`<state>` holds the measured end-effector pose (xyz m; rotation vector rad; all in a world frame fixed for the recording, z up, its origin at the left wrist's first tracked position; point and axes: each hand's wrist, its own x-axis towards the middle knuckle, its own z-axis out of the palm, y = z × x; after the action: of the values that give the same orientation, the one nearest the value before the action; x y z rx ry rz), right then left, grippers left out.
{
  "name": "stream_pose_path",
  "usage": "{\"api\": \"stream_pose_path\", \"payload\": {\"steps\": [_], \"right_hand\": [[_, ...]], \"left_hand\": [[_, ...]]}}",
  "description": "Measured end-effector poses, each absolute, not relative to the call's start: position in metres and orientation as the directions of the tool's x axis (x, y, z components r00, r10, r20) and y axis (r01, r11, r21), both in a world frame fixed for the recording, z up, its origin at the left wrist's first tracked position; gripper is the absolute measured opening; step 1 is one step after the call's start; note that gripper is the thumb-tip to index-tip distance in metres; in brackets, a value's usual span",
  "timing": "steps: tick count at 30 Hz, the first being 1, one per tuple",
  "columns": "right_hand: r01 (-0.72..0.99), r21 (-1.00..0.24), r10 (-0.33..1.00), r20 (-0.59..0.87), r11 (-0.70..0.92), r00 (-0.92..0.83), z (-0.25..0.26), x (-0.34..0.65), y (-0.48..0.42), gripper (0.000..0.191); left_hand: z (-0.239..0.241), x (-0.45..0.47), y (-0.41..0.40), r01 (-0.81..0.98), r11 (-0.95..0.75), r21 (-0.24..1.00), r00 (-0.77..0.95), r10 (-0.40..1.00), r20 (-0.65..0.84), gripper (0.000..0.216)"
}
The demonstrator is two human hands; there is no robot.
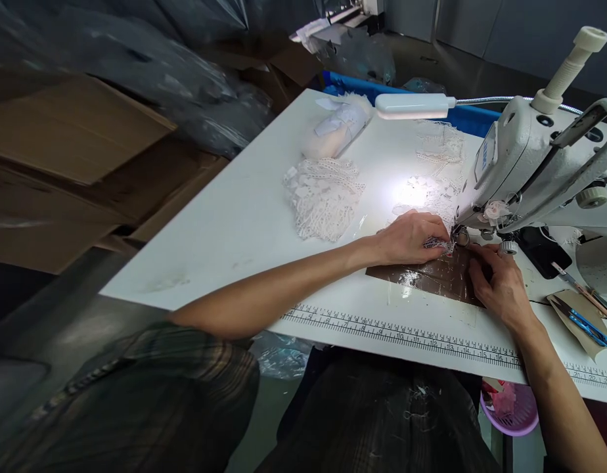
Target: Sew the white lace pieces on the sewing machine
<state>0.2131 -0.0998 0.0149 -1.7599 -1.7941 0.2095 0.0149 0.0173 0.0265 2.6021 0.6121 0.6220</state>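
We have both hands at the white sewing machine, right of centre in the frame. Our left hand has its grip closed on a bunched lace piece, which lies right at the machine's stitching point. Our right hand rests at the right end of a shiny brown sheet, fingers bent; we cannot tell whether its grip holds anything. The sheet lies flat on the white desk. A lamp stretches above more lace beyond our left hand. Around the upper centre we see a lace pile near a wrapped bundle. Blue-handled snips lie at the right edge, and a purple basket sits lower right.
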Motion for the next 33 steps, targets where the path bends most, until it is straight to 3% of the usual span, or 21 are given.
{"api": "stream_pose_path", "payload": {"steps": [4, 14, 23, 33], "right_hand": [[0.859, -0.504, 0.954, 0.291, 0.09, 0.07, 0.0158, 0.2129, -0.0999, 0.036], [0.857, -0.507, 0.959, 0.278, 0.095, 0.059, 0.0159, 0.2136, -0.0989, 0.035], [0.859, -0.492, 0.947, 0.319, 0.137, 0.031, 0.0141, 0.213, -0.0991, 0.034], [0.882, -0.447, 0.954, 0.3, 0.148, -0.008, 0.0136, 0.2095, -0.0994, 0.041]], "left_hand": [[0.0234, 0.0167, 0.0186, 0.33, -0.843, 0.425, 0.802, 0.488, 0.345, 0.015], [0.0215, 0.0185, 0.0169, 0.294, -0.793, 0.533, 0.754, 0.535, 0.381, 0.015], [0.0189, 0.018, 0.016, 0.304, -0.821, 0.484, 0.766, 0.512, 0.388, 0.013], [0.0186, 0.0195, 0.016, 0.324, -0.795, 0.513, 0.744, 0.549, 0.381, 0.016]]}}
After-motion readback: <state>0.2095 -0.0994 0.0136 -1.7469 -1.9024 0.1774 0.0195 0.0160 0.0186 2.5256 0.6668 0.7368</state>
